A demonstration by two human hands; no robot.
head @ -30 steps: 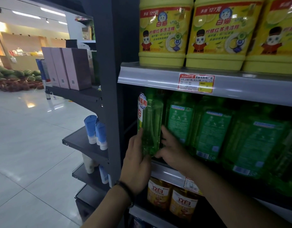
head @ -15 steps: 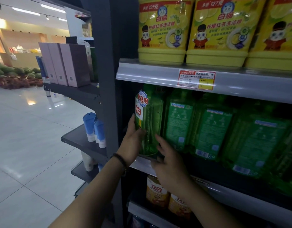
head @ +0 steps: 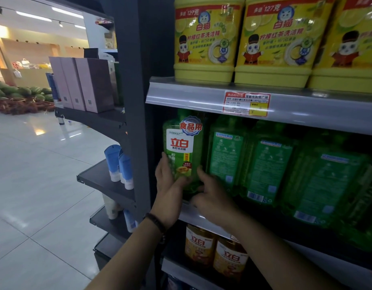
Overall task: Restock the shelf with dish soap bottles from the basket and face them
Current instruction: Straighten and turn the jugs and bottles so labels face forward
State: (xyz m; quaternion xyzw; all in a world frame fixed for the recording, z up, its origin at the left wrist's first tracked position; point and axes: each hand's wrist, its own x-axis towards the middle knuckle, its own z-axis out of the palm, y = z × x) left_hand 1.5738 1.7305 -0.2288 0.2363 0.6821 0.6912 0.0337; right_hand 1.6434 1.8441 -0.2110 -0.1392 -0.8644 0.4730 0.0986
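Note:
A green dish soap bottle (head: 182, 149) stands at the left end of the middle shelf (head: 306, 114), its white front label facing me. My left hand (head: 170, 193) grips its lower left side. My right hand (head: 212, 195) grips its lower right side, near the base. Beside it to the right stand more green dish soap bottles (head: 264, 164) with their back labels turned outward. The basket is not in view.
Big yellow detergent jugs (head: 206, 42) fill the shelf above. Orange soap bottles (head: 214, 252) stand on the shelf below. A dark upright post (head: 134, 101) edges the bay on the left; an end rack holds pink boxes (head: 86, 84) and blue tubes (head: 118, 164). Tiled floor lies left.
The bottle has been turned so its front label faces out instead of its side. Both hands stayed on its lower part, shifting around it as it rotated.

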